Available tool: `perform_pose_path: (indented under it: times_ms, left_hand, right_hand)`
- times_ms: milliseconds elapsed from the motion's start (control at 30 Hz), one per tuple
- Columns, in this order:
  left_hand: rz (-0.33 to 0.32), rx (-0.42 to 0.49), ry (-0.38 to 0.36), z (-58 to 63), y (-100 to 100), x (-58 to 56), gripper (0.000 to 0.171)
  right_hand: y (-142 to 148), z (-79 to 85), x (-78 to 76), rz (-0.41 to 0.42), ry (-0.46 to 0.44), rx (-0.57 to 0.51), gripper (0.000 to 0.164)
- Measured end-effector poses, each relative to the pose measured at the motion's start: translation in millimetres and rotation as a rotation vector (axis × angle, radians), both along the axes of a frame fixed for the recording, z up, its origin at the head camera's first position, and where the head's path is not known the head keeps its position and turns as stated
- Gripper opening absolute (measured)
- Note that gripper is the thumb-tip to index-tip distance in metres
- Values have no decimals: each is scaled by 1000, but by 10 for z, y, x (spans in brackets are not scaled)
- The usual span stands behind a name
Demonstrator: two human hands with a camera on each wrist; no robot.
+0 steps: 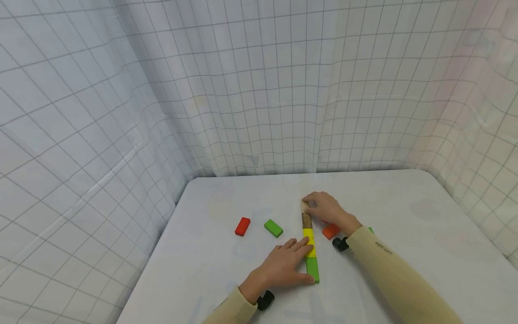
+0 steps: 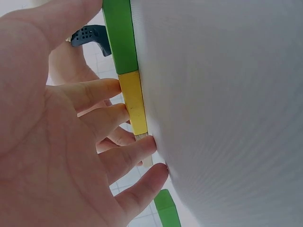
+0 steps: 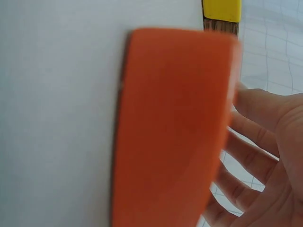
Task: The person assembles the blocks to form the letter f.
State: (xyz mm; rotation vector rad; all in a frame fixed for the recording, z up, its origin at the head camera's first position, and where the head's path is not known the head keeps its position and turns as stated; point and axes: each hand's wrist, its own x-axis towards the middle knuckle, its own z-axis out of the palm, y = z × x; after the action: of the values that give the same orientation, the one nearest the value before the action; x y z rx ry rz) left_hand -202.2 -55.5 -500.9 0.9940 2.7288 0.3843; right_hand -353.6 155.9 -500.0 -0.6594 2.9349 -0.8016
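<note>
My right hand [image 1: 329,209] pinches the pale block [image 1: 304,207] between thumb and fingertips, the brown block [image 1: 307,221] just beside that thumb. My left hand [image 1: 283,265] lies spread, fingertips on the yellow block [image 2: 135,109], thumb at the green block [image 1: 313,266]. They look light and stiff – perhaps slippery – so long sides seem the best hold.

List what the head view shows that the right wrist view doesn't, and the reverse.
Head only: the left hand, the pale block at the far end of the row, the red block and the loose green block.

Right wrist only: the palm side of the right hand.

Both: that hand, the orange block, the yellow section and brown section.
</note>
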Motion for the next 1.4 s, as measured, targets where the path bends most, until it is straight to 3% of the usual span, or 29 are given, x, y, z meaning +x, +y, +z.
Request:
perform_pose_path:
  times_ms: [400, 667, 967, 1400]
  left_hand:
    - [1, 18, -3, -11, 16, -2, 81]
    - [16, 32, -23, -39, 14, -4, 83]
    - [26, 62, -51, 50, -6, -31, 81]
    - [192, 149, -54, 170, -127, -173, 62]
  right_hand:
    - [76, 31, 109, 20, 56, -6, 43]
    - [173, 56, 389, 50, 99, 25, 48]
    - [251, 83, 705, 106, 165, 27, 53]
    - [275, -32, 1014, 179, 93, 110, 70]
